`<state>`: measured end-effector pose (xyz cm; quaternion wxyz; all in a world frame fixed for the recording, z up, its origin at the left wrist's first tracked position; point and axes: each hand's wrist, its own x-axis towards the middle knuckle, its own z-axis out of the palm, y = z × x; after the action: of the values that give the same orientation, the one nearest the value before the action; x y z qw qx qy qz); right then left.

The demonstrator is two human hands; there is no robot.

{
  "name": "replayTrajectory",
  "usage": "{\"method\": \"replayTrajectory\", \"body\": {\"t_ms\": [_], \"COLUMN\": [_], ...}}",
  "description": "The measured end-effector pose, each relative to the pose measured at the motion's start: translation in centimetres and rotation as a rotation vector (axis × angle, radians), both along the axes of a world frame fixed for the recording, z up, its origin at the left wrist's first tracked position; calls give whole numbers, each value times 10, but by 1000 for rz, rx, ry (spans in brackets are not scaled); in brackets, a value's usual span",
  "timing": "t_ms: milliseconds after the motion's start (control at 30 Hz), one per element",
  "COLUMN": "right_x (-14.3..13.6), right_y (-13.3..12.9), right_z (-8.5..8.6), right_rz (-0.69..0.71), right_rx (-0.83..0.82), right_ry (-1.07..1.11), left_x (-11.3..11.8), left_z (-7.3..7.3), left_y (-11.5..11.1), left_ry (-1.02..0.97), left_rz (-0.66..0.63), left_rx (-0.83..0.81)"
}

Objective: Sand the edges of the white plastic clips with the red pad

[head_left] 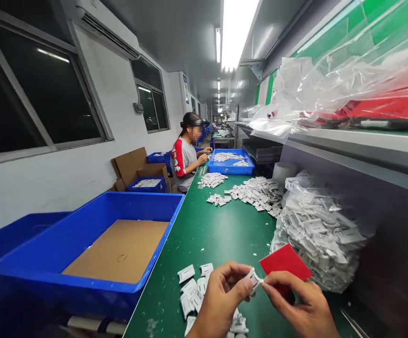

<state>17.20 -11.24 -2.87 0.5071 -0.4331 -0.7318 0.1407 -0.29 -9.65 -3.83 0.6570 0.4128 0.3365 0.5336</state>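
My left hand [225, 295] holds a small white plastic part [253, 279] between thumb and fingers, above the green bench. Thumb and forefinger of my right hand [297, 300] pinch the right end of the same part. Just behind the right hand is a red sheet [284, 263]; whether it lies on the bench or rests against the hand, I cannot tell. Loose white plastic parts [192, 288] lie under and left of my left hand, partly hidden by it. To the right stands a clear bag [316, 234] full of similar white parts.
Further along the green bench [190, 234] are heaps of white parts [256, 192] and a blue tray [230, 170]. A co-worker [186, 159] sits at the left edge. A large blue bin [73, 279] with cardboard inside stands left. Metal tweezers-like tools [353, 324] lie at lower right.
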Motion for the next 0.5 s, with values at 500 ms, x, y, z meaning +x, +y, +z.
{"method": "replayTrajectory", "body": {"t_ms": [500], "right_x": [-5], "right_y": [-5], "right_z": [2], "right_rz": [-94], "right_rx": [76], "right_ry": [-113], "left_x": [-10], "left_z": [10], "left_y": [4], "left_ry": [-41], "left_rz": [-132], "left_rx": [79]}}
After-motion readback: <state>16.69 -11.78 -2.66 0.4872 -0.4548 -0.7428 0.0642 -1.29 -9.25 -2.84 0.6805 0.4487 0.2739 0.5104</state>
